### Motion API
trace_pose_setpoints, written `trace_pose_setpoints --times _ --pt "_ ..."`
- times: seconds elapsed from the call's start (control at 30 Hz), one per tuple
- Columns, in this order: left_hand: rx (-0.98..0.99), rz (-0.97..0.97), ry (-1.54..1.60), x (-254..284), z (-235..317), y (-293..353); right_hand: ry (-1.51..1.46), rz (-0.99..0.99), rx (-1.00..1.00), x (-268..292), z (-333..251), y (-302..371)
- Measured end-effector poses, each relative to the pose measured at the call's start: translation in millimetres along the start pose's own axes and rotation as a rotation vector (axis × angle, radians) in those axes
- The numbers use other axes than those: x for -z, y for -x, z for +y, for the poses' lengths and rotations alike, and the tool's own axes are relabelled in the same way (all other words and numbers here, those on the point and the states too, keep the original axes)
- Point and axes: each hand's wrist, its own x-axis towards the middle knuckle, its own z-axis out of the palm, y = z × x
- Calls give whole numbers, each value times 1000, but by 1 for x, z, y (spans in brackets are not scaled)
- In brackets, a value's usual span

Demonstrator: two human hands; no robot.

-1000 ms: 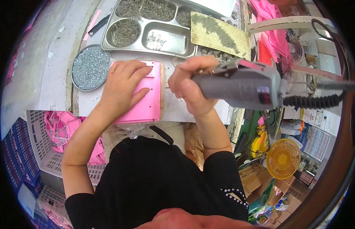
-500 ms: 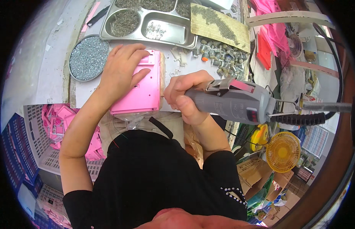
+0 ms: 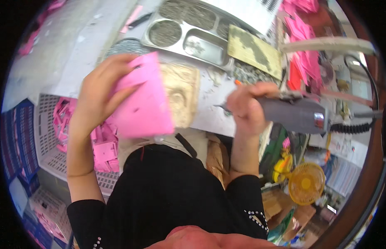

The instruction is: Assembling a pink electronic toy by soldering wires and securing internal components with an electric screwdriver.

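A pink plastic housing (image 3: 145, 99), flat and blurred by motion, is gripped at its upper left by my left hand (image 3: 103, 89). It is tilted and raised, with its right edge overlapping a worn, light-coloured wooden block (image 3: 181, 93) on the table. My right hand (image 3: 249, 106) is wrapped round the front of a grey electric screwdriver (image 3: 290, 115). The tool lies nearly level, its thin bit (image 3: 220, 106) pointing left, apart from the housing. A coiled black cable (image 3: 351, 128) runs from its rear end.
A metal compartment tray (image 3: 205, 47) with small screws stands at the back, beside a yellowish card (image 3: 254, 50) and loose metal parts (image 3: 251, 71). Behind my left hand is a round dish of screws (image 3: 126, 46). A white crate (image 3: 47, 143) of pink parts stands at left, a yellow fan (image 3: 307, 182) at right.
My left hand has lifted the pink housing off the wooden block and moved it left, tilting it. My right hand has drawn the screwdriver away to the right. The whole view has shifted slightly.
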Motion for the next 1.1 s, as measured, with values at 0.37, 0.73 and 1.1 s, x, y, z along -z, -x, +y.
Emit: trace_pose_setpoints --times 0.37,0.73,1.1 --pt "220 13 -206 103 -91 66 -133 -35 -79 -18 15 -26" --pt "264 331 -788 32 -303 -295 -66 78 -191 9 5 -30" --pt "246 340 -1052 45 -396 -400 -14 123 -190 47 14 -27"
